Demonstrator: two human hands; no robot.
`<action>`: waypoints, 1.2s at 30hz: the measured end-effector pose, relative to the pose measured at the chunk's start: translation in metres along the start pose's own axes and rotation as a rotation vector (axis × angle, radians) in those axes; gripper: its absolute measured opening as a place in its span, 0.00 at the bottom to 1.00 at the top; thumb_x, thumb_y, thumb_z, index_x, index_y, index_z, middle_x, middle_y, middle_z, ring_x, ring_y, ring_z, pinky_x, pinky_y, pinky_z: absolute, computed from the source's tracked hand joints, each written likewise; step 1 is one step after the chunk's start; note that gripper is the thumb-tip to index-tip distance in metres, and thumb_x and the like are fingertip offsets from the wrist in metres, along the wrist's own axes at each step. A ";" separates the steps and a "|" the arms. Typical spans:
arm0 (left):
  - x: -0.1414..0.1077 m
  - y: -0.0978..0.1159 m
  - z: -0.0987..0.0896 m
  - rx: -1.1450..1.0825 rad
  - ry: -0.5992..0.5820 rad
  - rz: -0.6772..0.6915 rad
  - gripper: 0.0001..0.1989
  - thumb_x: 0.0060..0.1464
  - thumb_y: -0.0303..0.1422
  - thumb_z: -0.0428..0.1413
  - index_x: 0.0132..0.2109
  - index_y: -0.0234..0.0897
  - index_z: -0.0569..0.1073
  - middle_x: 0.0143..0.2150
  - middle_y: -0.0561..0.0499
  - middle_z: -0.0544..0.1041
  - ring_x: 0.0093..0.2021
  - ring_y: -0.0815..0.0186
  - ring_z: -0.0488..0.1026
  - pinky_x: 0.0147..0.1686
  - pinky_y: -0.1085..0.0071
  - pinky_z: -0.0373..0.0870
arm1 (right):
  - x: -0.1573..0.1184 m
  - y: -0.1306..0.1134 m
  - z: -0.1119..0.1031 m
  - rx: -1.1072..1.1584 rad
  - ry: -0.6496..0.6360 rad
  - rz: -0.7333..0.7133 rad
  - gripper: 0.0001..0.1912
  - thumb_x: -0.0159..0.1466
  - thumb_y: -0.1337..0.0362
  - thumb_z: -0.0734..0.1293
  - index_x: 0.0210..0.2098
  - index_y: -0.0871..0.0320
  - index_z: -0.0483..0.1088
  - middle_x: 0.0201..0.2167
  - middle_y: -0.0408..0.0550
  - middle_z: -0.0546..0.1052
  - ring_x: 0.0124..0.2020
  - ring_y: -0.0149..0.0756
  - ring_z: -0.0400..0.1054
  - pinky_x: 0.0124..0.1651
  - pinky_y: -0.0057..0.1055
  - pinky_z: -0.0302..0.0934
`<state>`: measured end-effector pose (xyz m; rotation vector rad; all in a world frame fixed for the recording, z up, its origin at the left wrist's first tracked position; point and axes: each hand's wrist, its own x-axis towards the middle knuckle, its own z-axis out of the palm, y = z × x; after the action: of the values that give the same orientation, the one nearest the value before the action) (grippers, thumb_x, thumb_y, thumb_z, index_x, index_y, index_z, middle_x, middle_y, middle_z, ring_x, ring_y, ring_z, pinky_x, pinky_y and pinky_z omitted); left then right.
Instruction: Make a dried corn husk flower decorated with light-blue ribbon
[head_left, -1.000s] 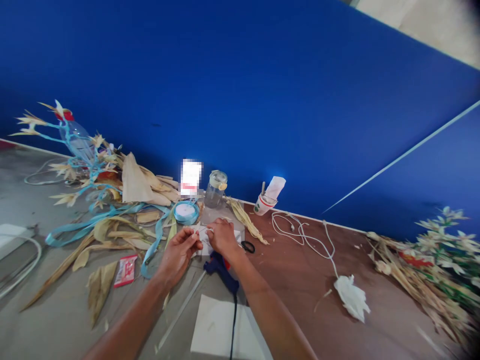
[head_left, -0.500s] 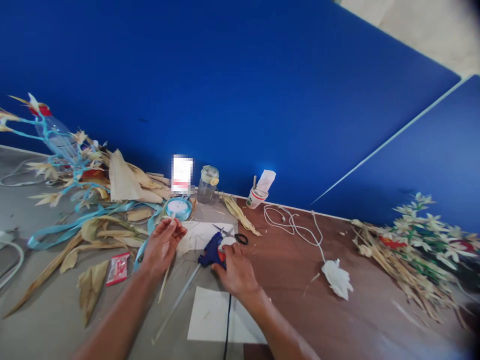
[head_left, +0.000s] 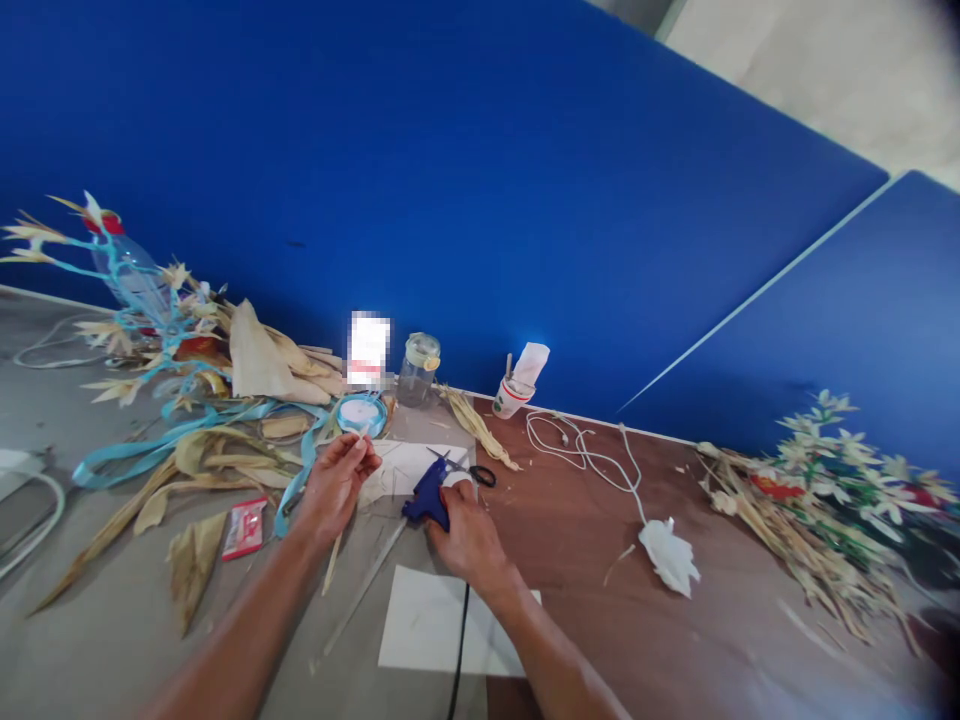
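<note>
Right hand (head_left: 469, 535) grips the blue glue gun (head_left: 429, 493), handle mostly hidden, right by the scissors (head_left: 471, 469). Left hand (head_left: 337, 487) pinches some pale sliver (head_left: 363, 434), hard to make out. Brown desk (head_left: 570, 570) stretches off right.

Table (head_left: 600, 640) runs along the foot of a partition (head_left: 450, 150). Centre: right hand (head_left: 466, 530) on the glue gun (head_left: 427, 497); left hand (head_left: 335, 487) to the left of it, just before the ribbon roll (head_left: 360, 415). Scissors (head_left: 486, 476) lie behind the right hand; a sheet (head_left: 420, 620) before the gun, cord (head_left: 460, 650) across it. Behind the roll, near the partition, stands a jar (head_left: 418, 372); right of that, a cup (head_left: 514, 398) with paper (head_left: 532, 364) in it. Left side: husks (head_left: 195, 570), packet (head_left: 244, 528) between them and left arm, bottle (head_left: 135, 280) at back. Far right: flowers (head_left: 832, 450); cable (head_left: 585, 455) and tissue (head_left: 670, 556) between them and the hands.
</note>
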<state>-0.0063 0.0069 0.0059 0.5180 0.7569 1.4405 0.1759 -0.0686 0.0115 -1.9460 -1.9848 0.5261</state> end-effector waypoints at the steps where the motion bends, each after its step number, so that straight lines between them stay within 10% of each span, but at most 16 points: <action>1: 0.000 -0.001 -0.001 0.002 -0.005 -0.016 0.13 0.37 0.32 0.68 0.29 0.36 0.72 0.28 0.55 0.74 0.27 0.72 0.70 0.31 0.74 0.70 | 0.000 0.003 -0.001 0.089 0.060 -0.016 0.14 0.56 0.65 0.65 0.42 0.60 0.69 0.43 0.55 0.69 0.42 0.43 0.68 0.45 0.37 0.62; 11: -0.003 -0.009 -0.002 0.010 -0.033 -0.134 0.14 0.37 0.31 0.68 0.31 0.36 0.72 0.30 0.54 0.75 0.27 0.70 0.73 0.33 0.69 0.73 | -0.003 -0.004 0.002 1.378 0.029 -0.032 0.21 0.53 0.50 0.67 0.40 0.58 0.70 0.31 0.47 0.72 0.20 0.26 0.58 0.23 0.26 0.54; 23: -0.008 -0.010 0.007 0.073 -0.014 -0.125 0.14 0.37 0.31 0.68 0.32 0.34 0.72 0.26 0.56 0.74 0.24 0.73 0.71 0.30 0.73 0.71 | 0.000 -0.012 0.038 0.979 0.173 -0.095 0.12 0.57 0.57 0.68 0.37 0.56 0.69 0.34 0.49 0.76 0.33 0.39 0.71 0.38 0.35 0.67; 36: -0.010 -0.015 0.009 0.123 -0.012 -0.102 0.11 0.36 0.31 0.67 0.29 0.33 0.75 0.25 0.55 0.73 0.24 0.74 0.68 0.27 0.77 0.69 | 0.000 -0.013 0.035 0.819 0.194 -0.141 0.07 0.59 0.59 0.64 0.33 0.56 0.67 0.27 0.45 0.72 0.27 0.34 0.66 0.31 0.30 0.64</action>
<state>0.0113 -0.0032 0.0028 0.5739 0.8540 1.3006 0.1478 -0.0703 -0.0133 -1.2794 -1.4330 0.8937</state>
